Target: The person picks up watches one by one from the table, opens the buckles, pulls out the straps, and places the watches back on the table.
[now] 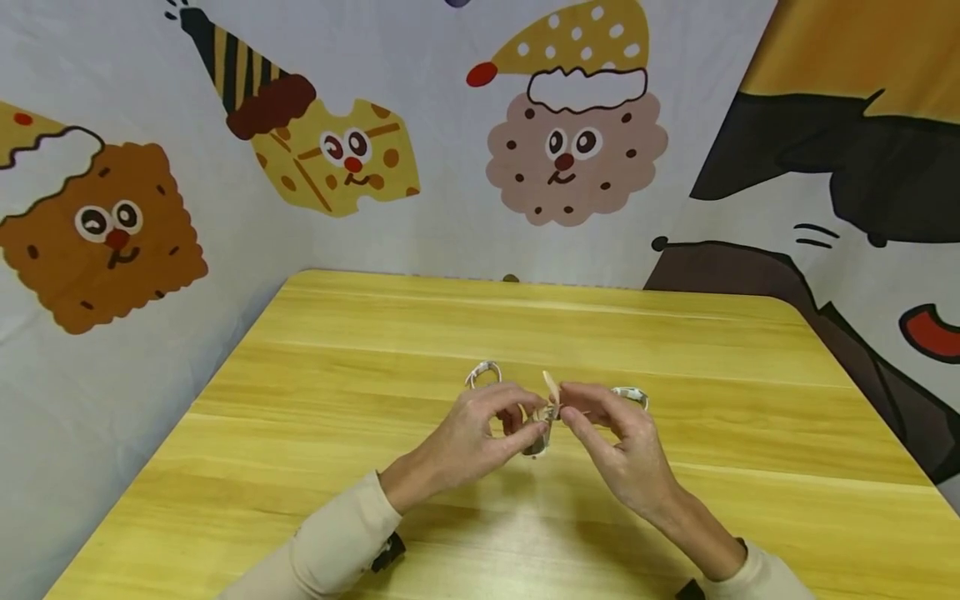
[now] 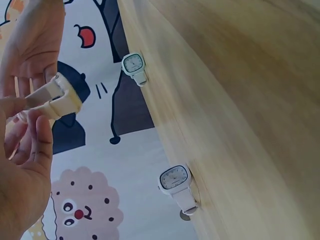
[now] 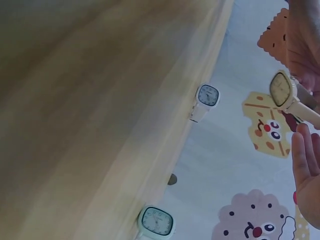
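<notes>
A cream wristwatch (image 1: 536, 443) is held up over the table between both hands, its squarish dial (image 3: 281, 90) showing in the right wrist view. My left hand (image 1: 480, 429) pinches its strap between thumb and fingers. From the other side, my right hand (image 1: 626, 450) has thumb and index fingertip together at the strap, and one strap end (image 1: 551, 387) sticks up between the hands. In the left wrist view the strap (image 2: 60, 106) bends in a loop near the fingers. Fingers hide part of the strap in the head view.
Behind the left hand a whitish wristwatch (image 2: 175, 177) stands on the wooden table (image 1: 337, 333). Behind the right hand stands a mint-green wristwatch (image 2: 133, 62). A cloth wall (image 1: 450, 242) with cartoon prints rises along the table's far and left edges.
</notes>
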Motion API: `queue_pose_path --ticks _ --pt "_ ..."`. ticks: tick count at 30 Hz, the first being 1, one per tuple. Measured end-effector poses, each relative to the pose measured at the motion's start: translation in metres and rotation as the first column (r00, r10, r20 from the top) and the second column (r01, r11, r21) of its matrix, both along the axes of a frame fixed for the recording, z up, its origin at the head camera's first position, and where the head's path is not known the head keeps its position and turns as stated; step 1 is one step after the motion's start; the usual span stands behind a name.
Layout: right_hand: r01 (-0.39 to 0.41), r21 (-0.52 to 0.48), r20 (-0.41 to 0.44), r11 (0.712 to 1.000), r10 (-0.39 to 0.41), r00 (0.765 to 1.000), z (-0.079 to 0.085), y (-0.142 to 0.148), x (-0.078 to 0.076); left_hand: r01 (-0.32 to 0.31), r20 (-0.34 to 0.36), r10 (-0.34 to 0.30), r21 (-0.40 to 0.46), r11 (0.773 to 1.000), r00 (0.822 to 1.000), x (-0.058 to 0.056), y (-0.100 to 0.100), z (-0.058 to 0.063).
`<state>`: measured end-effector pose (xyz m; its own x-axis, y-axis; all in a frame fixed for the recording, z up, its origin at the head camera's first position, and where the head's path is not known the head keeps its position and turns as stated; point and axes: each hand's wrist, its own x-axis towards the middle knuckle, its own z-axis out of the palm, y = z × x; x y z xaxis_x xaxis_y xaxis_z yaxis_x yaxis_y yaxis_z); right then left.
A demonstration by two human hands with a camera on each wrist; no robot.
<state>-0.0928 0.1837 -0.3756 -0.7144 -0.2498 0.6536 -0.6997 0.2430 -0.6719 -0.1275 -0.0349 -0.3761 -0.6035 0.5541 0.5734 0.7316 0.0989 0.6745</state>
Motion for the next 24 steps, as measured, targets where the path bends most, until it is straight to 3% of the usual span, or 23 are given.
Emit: queue_pose_path --ticks 7,14,24 --pt "-0.043 0.037 -0.014 0.998 0.044 0.999 -0.006 0.001 0.002 -0.01 0.019 0.009 0.039 0.999 1.0 0.0 0.001 0.002" --pt "-0.052 0.004 -0.049 0.999 0.052 0.997 -0.011 -0.001 -0.001 -0.008 0.032 0.006 0.06 0.998 0.999 0.0 0.003 -0.001" --pt "-0.061 -0.022 -0.06 0.998 0.06 0.996 -0.011 -0.002 -0.002 0.014 -0.013 -0.013 0.099 0.995 1.0 -0.002 0.006 -0.002"
